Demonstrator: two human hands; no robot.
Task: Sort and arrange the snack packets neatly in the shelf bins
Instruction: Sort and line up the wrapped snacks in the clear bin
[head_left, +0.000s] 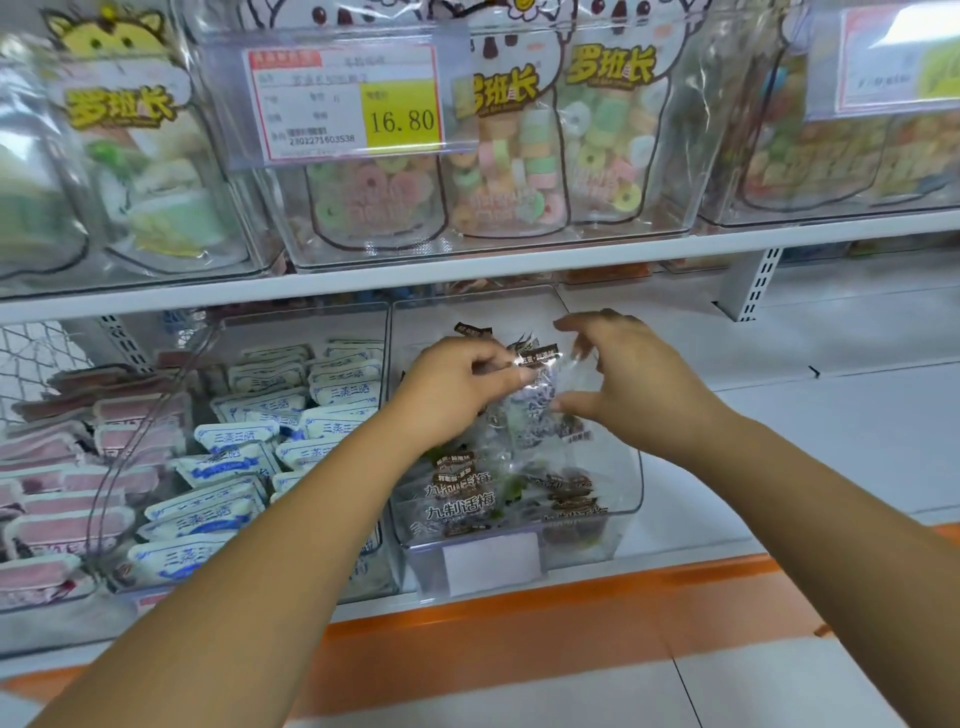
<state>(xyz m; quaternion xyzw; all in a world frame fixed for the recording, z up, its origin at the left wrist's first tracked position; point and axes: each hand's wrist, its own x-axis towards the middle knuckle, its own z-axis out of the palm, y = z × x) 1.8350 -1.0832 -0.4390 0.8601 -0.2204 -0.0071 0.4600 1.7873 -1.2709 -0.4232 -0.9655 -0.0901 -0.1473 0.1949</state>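
On the lower white shelf, at the far left, flat pink snack packets are stacked in a clear bin. Just beside them to the right, a second clear bin holds white packets with blue print, laid in overlapping rows. Next comes a clear plastic bin with a blank white label holder on its front. It holds a loose pile of clear packets with dark brown labels.

Above that pile, over the middle of the bin, the left hand has its fingers curled round a bundle of clear brown-labelled packets. It grips the bundle by its left side, and the brown label ends stick up past the knuckles. The right hand is at the bundle's right side, thumb low and fingers high and spread, with the crinkled wrap between them. Blur hides whether it grips or only touches.

On the shelf above, clear bins carry bags of pastel ring sweets, and a price tag with a yellow panel reads 16.80. An orange strip runs along the lower shelf's front.
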